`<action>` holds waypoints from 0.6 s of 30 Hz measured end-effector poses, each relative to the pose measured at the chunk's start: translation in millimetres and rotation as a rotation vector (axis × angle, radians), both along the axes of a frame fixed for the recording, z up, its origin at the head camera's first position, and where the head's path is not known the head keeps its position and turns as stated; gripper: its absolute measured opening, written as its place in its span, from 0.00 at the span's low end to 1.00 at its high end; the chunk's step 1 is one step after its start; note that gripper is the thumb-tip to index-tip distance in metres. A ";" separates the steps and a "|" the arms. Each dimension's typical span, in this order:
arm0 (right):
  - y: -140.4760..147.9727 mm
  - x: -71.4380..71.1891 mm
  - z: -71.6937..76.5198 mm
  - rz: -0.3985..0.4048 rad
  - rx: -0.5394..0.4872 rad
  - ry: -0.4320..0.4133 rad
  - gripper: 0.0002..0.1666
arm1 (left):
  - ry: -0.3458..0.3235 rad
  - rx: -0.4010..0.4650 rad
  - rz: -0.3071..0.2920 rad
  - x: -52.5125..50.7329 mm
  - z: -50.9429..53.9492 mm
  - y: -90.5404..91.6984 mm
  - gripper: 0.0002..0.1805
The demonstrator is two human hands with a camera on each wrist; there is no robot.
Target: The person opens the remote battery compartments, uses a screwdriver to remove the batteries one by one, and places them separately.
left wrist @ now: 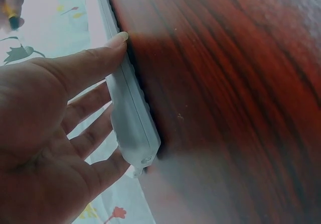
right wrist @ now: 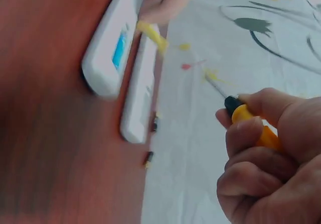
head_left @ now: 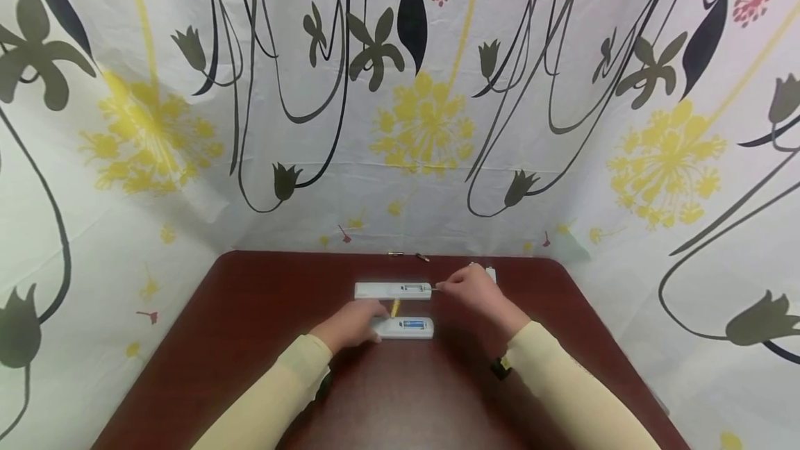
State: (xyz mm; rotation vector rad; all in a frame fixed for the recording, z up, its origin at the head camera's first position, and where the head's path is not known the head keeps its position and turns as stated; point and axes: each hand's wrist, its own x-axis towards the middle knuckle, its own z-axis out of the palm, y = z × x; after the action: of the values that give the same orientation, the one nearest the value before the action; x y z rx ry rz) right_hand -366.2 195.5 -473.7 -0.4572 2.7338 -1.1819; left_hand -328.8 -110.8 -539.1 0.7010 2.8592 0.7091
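Observation:
Two white remote controls lie back up on the table, one behind the other. My left hand (head_left: 353, 323) holds the near remote control (head_left: 400, 328) by its left end, thumb along one side and fingers on the other. Blue batteries (head_left: 413, 324) show in its uncovered compartment. Behind it lies the far remote control (head_left: 381, 290), whose compartment shows no blue. My right hand (head_left: 473, 290) grips a yellow-and-black screwdriver (right wrist: 246, 117), its shaft pointing toward the right end of the far remote control. Between the two remote controls is a yellow object (head_left: 396, 307), partly hidden.
Two small dark-and-gold batteries (head_left: 395, 253) (head_left: 422, 257) lie at the back edge of the dark red table (head_left: 281, 276). Small white pieces (head_left: 491, 274) lie partly hidden behind my right hand. A flower-patterned curtain (head_left: 400, 214) hangs around the table's back and sides.

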 end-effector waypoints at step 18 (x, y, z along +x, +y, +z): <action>-10.2 10.2 -13.7 -0.022 -0.038 -0.093 0.24 | 0.018 -0.014 -0.004 4.0 1.5 -0.4 0.24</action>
State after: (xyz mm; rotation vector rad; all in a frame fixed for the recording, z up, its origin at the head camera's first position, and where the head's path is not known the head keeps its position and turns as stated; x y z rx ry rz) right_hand -356.0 185.3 -487.4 -0.3680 2.6489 -1.2295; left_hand -324.8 -111.2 -537.6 0.7143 2.8753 0.6846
